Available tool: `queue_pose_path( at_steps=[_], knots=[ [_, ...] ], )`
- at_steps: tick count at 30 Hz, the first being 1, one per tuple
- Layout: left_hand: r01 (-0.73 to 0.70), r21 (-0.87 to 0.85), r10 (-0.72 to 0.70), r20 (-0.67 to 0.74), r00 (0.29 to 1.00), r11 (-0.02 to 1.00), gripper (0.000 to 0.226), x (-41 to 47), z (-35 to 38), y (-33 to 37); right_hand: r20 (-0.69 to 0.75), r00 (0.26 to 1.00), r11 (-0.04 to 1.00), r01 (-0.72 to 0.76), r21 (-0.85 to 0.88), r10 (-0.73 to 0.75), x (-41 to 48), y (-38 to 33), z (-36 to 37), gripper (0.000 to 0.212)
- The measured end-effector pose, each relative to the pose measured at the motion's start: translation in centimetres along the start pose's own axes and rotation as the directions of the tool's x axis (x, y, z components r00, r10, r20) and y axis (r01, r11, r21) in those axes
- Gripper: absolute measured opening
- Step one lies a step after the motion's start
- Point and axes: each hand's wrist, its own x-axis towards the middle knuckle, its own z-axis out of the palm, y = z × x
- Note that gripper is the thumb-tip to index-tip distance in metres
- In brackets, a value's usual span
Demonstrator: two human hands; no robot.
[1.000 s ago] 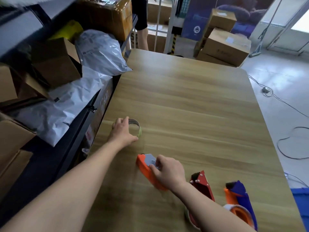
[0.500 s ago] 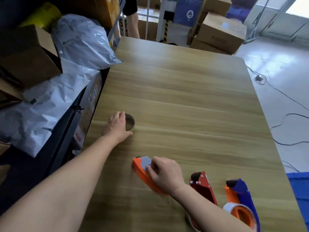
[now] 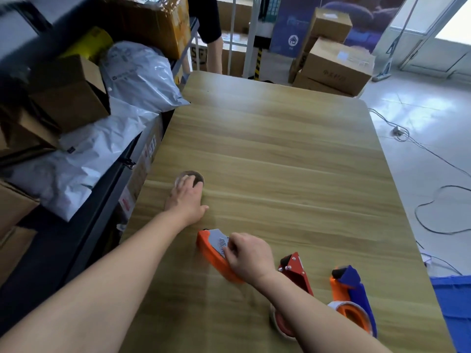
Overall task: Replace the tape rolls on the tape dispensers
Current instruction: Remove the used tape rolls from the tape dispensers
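A wood-grain desk (image 3: pixel 280 149) fills the middle of the frame. Left of centre, a tape ring (image 3: pixel 195 177) with little or no tape on it lies flat on the desk. The left hand (image 3: pixel 187 197) reaches to it from the lower left, fingers stretched out and resting over the ring's near edge, thumb spread to the right on the wood. It does not appear to clutch the ring.

Lower centre, the right hand (image 3: pixel 248 257) curls over an orange dispenser (image 3: pixel 212 247) that lies on the desk, fingertips pressed to its grey plate.

Just to the right, partly behind the right forearm, lies a red dispenser (image 3: pixel 295 271). Beside it, toward the lower right, is a blue dispenser (image 3: pixel 354 289) with orange parts and a white roll (image 3: pixel 336 305) on its wheel.

Along the left edge stands a shelf with cardboard boxes (image 3: pixel 68 98) and grey mailing bags (image 3: pixel 142 75). More boxes (image 3: pixel 334 64) sit on the floor at the top of the frame, where another person's arm (image 3: pixel 212 47) shows. Cables (image 3: pixel 433 207) trail over the floor on the right.
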Motion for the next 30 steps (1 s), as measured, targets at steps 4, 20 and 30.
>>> queue_pose_path(
  at_steps=[4,20,30],
  knots=[
    [-0.052,0.014,0.052,-0.005,0.999,0.999,0.066,-3.9,0.3,2.5,-0.061,0.998,1.0,0.008,-0.028,-0.01,-2.4,2.1,-1.7,0.021],
    [-0.234,0.117,0.239,-0.034,0.97,0.965,0.042,-18.6,7.9,15.6,0.013,0.98,0.946,-0.19,-0.261,0.2,-14.3,11.3,-2.4,0.063],
    [-0.146,-0.02,0.147,0.217,0.965,0.989,0.114,-20.3,11.1,17.3,0.001,0.977,0.963,-0.211,-0.169,0.215,-14.0,12.1,-1.3,0.022]
  ],
)
